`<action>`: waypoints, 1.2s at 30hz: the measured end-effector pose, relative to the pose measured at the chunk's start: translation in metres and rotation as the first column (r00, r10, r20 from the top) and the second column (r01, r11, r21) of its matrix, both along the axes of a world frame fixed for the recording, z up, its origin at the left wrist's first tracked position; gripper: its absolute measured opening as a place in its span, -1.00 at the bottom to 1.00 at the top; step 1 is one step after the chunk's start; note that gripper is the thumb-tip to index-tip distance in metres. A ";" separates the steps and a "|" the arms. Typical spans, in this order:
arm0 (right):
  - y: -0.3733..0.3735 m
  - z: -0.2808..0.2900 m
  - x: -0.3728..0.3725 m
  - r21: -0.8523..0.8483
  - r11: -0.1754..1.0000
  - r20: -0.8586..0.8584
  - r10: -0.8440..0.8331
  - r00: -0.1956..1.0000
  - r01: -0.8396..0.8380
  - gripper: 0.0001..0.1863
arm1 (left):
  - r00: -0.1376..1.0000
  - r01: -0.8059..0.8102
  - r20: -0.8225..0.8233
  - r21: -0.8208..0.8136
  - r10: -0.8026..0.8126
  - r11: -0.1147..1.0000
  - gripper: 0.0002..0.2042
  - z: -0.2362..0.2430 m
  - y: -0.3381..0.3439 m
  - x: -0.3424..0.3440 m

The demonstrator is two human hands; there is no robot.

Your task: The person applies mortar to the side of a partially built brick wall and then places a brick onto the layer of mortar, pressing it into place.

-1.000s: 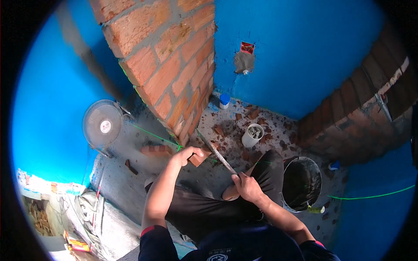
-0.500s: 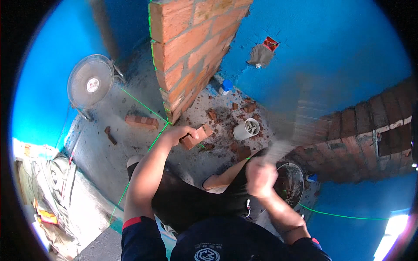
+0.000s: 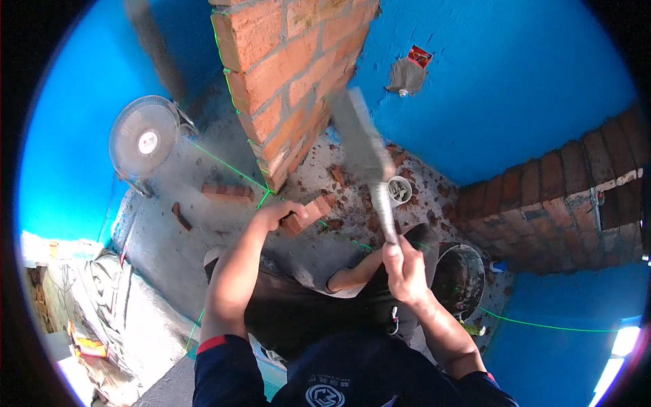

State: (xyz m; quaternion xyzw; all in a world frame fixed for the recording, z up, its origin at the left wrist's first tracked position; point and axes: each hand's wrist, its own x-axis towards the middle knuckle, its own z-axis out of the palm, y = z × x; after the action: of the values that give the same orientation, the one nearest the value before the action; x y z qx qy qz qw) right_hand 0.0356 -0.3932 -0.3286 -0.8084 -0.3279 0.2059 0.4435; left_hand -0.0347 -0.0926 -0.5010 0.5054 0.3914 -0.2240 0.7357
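My left hand [image 3: 277, 214] is closed over one end of a reddish-orange brick [image 3: 308, 214], held above the floor in front of my knees. Raised beside it, my right hand [image 3: 405, 271] grips the metal handle of a bricklayer's knife [image 3: 366, 139]. Its broad grey blade is blurred by motion and points away from me, apart from the brick. Part of a white cup [image 3: 400, 190] shows just right of the handle, with greyish bits inside. Beyond my left hand rises an orange brick wall [image 3: 298, 61] with grey mortar joints.
Several bricks [image 3: 227, 192] lie at the wall's foot. A round fan [image 3: 144, 136] stands at far left. Right of my knee is a dark, dirty bucket [image 3: 458, 281]. Brick rubble [image 3: 337, 175] litters the floor, and a brick structure [image 3: 549, 197] runs along the right. Green laser lines cross the scene.
The bricklayer's knife has swung left, from over the right side to in front of the white cup. My left hand keeps its hold on the brick. The view has shifted slightly.
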 end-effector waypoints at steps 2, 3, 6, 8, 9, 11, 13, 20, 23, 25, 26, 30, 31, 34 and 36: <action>-0.007 -0.019 -0.002 0.232 0.973 0.000 0.005 1.000 -0.005 -0.67 | 0.997 0.003 0.078 -0.078 0.003 0.997 -0.80 -0.009 0.005 0.005; -0.012 -0.047 -0.002 0.170 0.985 0.164 -0.026 0.986 -0.003 -0.72 | 0.997 0.014 0.073 -0.085 -0.008 0.996 -0.81 -0.001 0.004 0.012; -0.013 -0.128 -0.004 -0.462 0.885 0.081 0.107 0.991 -0.058 -0.55 | 0.998 -0.002 0.059 -0.113 0.009 0.994 -0.74 -0.020 0.015 0.005; -0.017 -0.143 -0.010 -0.475 0.874 0.053 0.147 0.988 -0.104 -0.51 | 0.989 -0.077 0.117 -0.105 0.089 0.991 -0.63 -0.036 0.029 -0.014; -0.019 -0.131 -0.009 -0.406 0.913 0.070 0.077 0.995 -0.042 -0.52 | 0.974 -0.137 0.136 -0.287 0.182 0.948 -0.56 -0.027 0.023 -0.005; -0.006 -0.098 -0.002 -0.312 0.947 0.063 -0.055 0.997 0.072 -0.55 | 0.948 -0.159 0.193 -0.403 0.253 0.901 -0.50 -0.017 0.024 -0.002; 0.005 -0.078 0.002 -0.259 0.960 0.020 -0.102 0.995 0.104 -0.52 | 0.921 -0.187 0.253 -0.382 0.297 0.905 -0.45 -0.028 0.047 -0.030; -0.053 -0.086 0.013 -0.161 0.954 -0.492 -0.301 0.817 0.255 -0.49 | 0.723 0.092 0.560 -0.658 0.404 0.747 -0.38 0.022 0.000 -0.007; -0.086 -0.046 0.006 -0.100 0.927 -0.683 -0.328 0.653 0.361 -0.57 | 0.674 -0.020 0.574 -0.615 0.466 0.788 -0.28 0.035 -0.021 -0.007; -0.129 -0.014 0.006 -0.086 0.877 -0.577 -0.430 0.694 0.472 -0.58 | 0.685 0.047 0.595 -0.613 0.421 0.789 -0.23 0.040 -0.037 0.002; -0.154 0.000 0.008 -0.089 0.839 -0.520 -0.499 0.693 0.538 -0.60 | 0.681 0.100 0.615 -0.616 0.397 0.782 -0.18 0.045 -0.049 0.008; -0.255 0.063 0.036 -0.462 0.764 -0.043 -0.526 0.849 0.450 -0.66 | 0.661 0.038 0.604 -0.620 0.445 0.784 -0.04 0.087 -0.085 0.000; -0.280 0.066 0.050 -0.536 0.705 0.113 -0.485 0.867 0.464 -0.67 | 0.628 0.059 0.611 -0.655 0.481 0.754 0.00 0.077 -0.085 -0.007; -0.321 0.060 0.070 -0.705 0.416 0.476 -0.323 0.818 0.575 -0.63 | 0.720 -0.023 0.462 -0.731 0.518 0.682 0.03 0.055 -0.090 -0.018; -0.344 0.031 0.086 -0.894 0.157 0.375 -0.249 0.893 0.420 -0.59 | 0.728 -0.098 0.453 -0.674 0.514 0.732 0.02 0.041 -0.094 -0.020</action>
State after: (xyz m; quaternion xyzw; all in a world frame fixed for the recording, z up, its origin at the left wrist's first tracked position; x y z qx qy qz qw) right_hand 0.1220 -0.7374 -0.2974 -0.9698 0.0249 0.2017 -0.1351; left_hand -0.0551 -0.1870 -0.4604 0.2084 0.1197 -0.0284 0.9703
